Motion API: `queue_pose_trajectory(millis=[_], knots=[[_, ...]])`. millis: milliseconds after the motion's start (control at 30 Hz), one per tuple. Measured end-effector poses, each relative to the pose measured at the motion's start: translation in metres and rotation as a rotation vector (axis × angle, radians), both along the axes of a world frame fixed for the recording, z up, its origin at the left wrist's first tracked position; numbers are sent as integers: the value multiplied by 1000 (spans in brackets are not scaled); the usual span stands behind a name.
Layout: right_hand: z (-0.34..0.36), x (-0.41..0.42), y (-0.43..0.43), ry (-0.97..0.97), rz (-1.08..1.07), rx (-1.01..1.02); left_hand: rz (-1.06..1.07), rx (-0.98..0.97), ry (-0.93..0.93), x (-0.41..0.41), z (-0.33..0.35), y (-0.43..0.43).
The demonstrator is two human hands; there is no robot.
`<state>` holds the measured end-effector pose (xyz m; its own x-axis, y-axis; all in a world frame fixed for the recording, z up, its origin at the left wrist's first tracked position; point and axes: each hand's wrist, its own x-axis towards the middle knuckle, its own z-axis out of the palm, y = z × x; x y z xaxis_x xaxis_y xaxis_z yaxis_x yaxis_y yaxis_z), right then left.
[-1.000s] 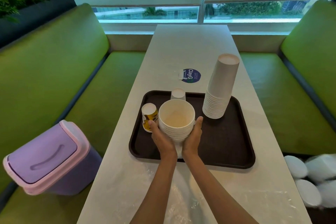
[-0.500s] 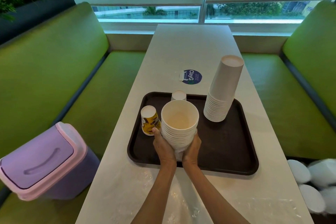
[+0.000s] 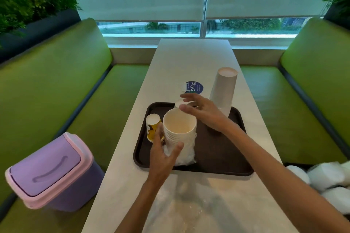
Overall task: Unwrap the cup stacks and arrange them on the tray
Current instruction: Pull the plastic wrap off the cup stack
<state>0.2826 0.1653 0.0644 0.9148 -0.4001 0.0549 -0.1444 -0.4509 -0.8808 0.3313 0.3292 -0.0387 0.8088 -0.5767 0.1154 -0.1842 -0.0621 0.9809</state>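
left hand (image 3: pixel 162 157): fingers and thumb curled round the lower, wrapped part of the cup stack (image 3: pixel 179 130). I read this as the anchor grip while the covering comes off.
right hand (image 3: pixel 204 114): open, fingers spread, holding nothing, poised at the stack's far rim. I cannot tell whether it touches the rim. Likely placed to draw the cups up.
cup stack: mouth up, centre of frame, over the tray's left half. I cannot tell whether it rests there or is held just clear.
plastic wrap (image 3: pixel 186 154): bunched round the stack's bottom, upper cups bare. Unwrapping is partway, I judge.
tray (image 3: pixel 217 153): dark, on the counter (image 3: pixel 189 56).
tall stack (image 3: pixel 224 89): inverted, bare, tray's upper right corner, parked clear of the work.
yellow cup (image 3: pixel 152 128): inverted, just left of the held stack.
bin (image 3: pixel 51 170): lower left, near enough for the wrap.
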Motion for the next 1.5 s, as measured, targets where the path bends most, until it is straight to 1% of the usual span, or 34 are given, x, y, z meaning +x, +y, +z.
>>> queue_pose_trajectory(millis=[100, 167, 267, 433, 500, 700, 900, 1167, 1233, 1400, 1500], knots=[[22, 10, 3, 324, 178, -313, -14, 94, -73, -7, 1, -10], [26, 17, 6, 452, 230, -465, -3, 113, -63, -10, 6, -18], [29, 23, 5, 543, 222, -533, 10, 120, -58, -7, 12, -30], [40, 26, -5, 640, 182, -546, 8, 135, -138, -1, 27, -45], [43, 28, -12, 677, 174, -563, -9, 134, -142, 3, 28, -49], [45, 32, -29, 690, 139, -494, -59, 141, -109, 8, 31, -61], [40, 36, -33, 714, 109, -494, 15, 145, -125, 3, 33, -67], [37, 39, -32, 725, 116, -478, 2, 155, -118, 4, 32, -65], [40, 38, -32, 693, 106, -460, 6, 137, -112, 4, 32, -64], [68, 30, -40, 527, 65, -421, 25, 119, -107, 5, 30, -58], [86, 19, -50, 519, 81, -380, 7, 162, -114, 4, 34, -58]])
